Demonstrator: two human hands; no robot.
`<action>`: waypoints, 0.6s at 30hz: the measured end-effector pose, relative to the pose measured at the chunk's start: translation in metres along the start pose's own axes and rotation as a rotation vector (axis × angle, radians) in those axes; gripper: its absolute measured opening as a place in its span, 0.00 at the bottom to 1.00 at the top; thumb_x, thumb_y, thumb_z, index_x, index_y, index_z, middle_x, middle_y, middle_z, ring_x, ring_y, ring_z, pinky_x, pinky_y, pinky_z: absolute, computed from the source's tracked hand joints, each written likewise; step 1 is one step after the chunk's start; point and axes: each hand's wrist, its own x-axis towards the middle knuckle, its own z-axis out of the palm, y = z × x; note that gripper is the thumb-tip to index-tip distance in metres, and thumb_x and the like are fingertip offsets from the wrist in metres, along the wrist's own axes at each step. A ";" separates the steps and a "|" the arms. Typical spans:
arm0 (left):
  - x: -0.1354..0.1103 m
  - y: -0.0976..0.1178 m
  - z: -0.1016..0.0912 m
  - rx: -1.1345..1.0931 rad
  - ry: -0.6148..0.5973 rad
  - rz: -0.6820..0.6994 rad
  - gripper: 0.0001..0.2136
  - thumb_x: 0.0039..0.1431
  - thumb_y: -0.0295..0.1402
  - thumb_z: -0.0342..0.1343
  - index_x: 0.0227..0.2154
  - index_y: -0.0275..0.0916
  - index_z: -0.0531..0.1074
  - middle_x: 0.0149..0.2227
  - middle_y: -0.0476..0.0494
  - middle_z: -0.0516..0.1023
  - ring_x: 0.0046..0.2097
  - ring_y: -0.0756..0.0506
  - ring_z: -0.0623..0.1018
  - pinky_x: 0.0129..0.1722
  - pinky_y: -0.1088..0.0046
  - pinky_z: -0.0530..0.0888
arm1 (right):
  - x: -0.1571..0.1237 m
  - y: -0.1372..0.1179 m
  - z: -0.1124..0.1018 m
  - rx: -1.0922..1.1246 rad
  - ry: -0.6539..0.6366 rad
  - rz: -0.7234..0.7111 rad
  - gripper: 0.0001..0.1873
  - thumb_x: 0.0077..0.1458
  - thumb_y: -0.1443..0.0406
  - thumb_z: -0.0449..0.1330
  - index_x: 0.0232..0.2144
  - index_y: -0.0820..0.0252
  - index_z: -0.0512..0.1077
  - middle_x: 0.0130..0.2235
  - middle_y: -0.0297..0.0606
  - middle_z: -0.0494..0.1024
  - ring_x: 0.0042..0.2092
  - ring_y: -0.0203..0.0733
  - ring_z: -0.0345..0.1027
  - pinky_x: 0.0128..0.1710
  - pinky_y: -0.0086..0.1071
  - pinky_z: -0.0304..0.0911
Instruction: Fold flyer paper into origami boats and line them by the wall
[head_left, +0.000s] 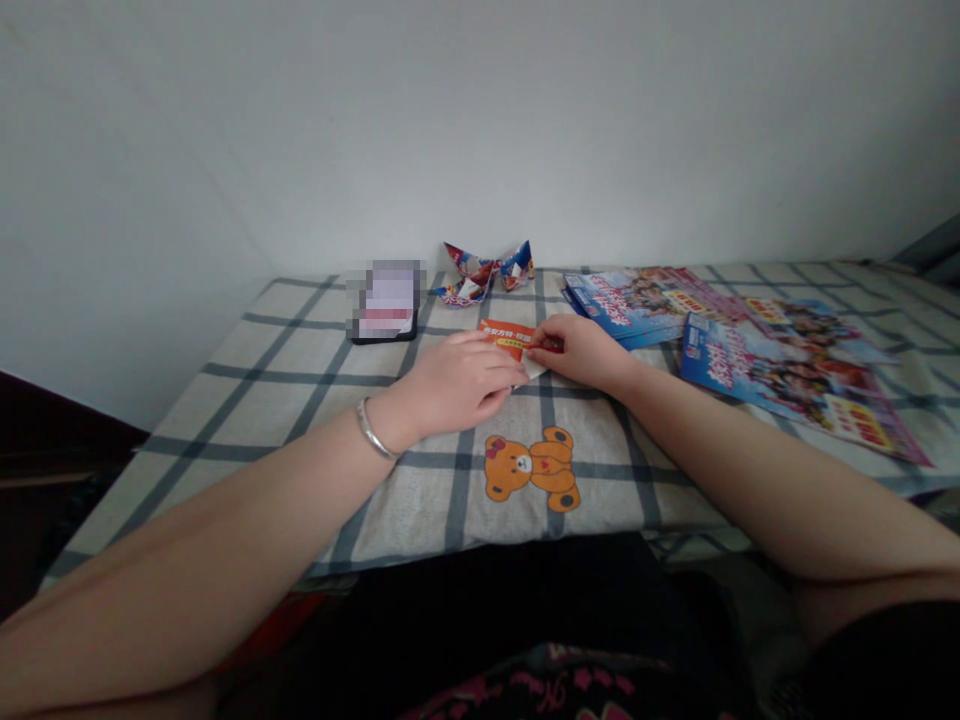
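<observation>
A small orange piece of printed paper point(508, 333) with a pale lower corner lies on the checked cloth between my hands. My left hand point(459, 382), with a silver bangle at the wrist, rests flat over its left part, fingers stretched out. At the paper's right edge, my right hand point(574, 350) pinches it between thumb and forefinger. Both hands cover portions of the paper, so its full outline is hidden. Just beyond stands a folded paper shape point(487, 275) with pointed corners, made of printed colourful paper.
A phone point(387, 303) with a blurred screen leans at the back left. On the right lie a stack of blue leaflets point(626, 300) and a separate leaflet point(787, 385). The tablecloth point(405, 510) carries a teddy bear print point(534, 470). A pale wall point(480, 120) borders the table's back.
</observation>
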 end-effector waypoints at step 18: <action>-0.001 -0.010 0.002 -0.202 -0.063 -0.023 0.14 0.62 0.26 0.54 0.45 0.44 0.81 0.51 0.44 0.80 0.54 0.42 0.77 0.57 0.58 0.74 | -0.002 -0.002 -0.001 0.027 0.004 0.064 0.03 0.53 0.65 0.64 0.32 0.58 0.73 0.29 0.32 0.75 0.30 0.36 0.65 0.31 0.30 0.55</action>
